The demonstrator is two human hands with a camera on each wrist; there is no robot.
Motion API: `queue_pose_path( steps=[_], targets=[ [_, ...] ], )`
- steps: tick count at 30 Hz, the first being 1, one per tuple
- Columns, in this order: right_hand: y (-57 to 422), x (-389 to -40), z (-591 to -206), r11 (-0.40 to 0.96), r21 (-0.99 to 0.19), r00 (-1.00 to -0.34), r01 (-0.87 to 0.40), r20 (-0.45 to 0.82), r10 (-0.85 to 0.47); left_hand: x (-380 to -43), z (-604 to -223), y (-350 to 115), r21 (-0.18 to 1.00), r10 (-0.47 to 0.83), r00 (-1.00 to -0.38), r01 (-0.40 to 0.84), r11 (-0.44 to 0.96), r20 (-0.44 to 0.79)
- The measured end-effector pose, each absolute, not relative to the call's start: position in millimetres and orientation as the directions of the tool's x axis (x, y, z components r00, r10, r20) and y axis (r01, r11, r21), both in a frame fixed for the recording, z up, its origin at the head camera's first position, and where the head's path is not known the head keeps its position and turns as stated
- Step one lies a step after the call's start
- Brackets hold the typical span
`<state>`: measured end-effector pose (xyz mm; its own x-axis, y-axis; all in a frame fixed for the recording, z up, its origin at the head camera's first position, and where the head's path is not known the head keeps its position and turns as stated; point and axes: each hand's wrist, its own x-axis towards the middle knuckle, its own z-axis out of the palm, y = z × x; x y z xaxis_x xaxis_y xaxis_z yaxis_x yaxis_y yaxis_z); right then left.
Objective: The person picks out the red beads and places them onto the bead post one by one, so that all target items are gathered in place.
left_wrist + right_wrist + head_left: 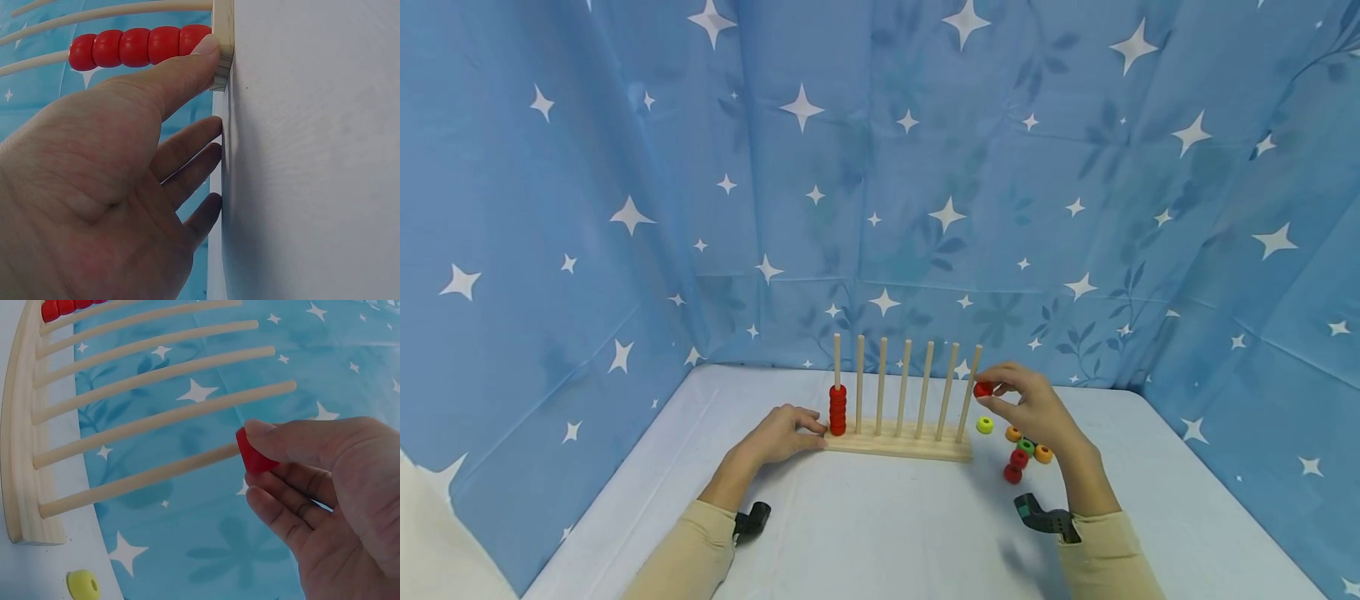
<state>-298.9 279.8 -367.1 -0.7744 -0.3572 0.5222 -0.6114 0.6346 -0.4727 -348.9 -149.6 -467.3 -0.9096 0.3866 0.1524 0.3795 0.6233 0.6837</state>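
A wooden peg rack (pixel 897 443) stands on the table with several upright pegs. Stacked on its leftmost peg are several red beads (pixel 838 411). My left hand (pixel 781 435) grips the left end of the base; in the left wrist view the thumb (pixel 187 75) lies on that end beside the lowest bead, and the other fingers spread below it. Between thumb and fingers my right hand (pixel 1026 402) pinches a single red bead (pixel 255 453). That bead is beside the rightmost peg (pixel 969 393) in the head view and overlaps the peg's upper end in the right wrist view.
Right of the rack lies a yellow bead (pixel 985 425). A loose group near the right forearm holds a green bead (pixel 1026 448), an orange bead (pixel 1043 454), a red bead (pixel 1012 474) and others. A blue star-patterned curtain (pixel 880 167) surrounds the white table (pixel 880 533).
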Motion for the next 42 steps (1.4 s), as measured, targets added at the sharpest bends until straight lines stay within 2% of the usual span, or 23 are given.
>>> queue_pose_path(
  steps=[7, 14, 27, 42],
  targets=[
    [271, -294, -363, 0.569, -0.485, -0.743, -0.664, 0.515, -0.427, -348, -467, -150, 0.69, 0.371, -0.918, 0.359, 0.629, 0.14],
    [255, -289, -360, 0.568, -0.532, -0.777, -0.627, 0.482, -0.405, -348, -467, -149, 0.692, 0.37, -0.92, 0.352, 0.63, 0.131],
    [232, -293, -361, 0.495, -0.459, -0.67, -0.738, 0.583, -0.46, -348, -467, -150, 0.694, 0.368, -0.92, 0.352, 0.628, 0.133],
    [205, -290, -365, 0.494, -0.453, -0.668, -0.742, 0.564, -0.485, -350, -467, -149, 0.694, 0.368, -0.92, 0.354, 0.627, 0.137]
  ],
)
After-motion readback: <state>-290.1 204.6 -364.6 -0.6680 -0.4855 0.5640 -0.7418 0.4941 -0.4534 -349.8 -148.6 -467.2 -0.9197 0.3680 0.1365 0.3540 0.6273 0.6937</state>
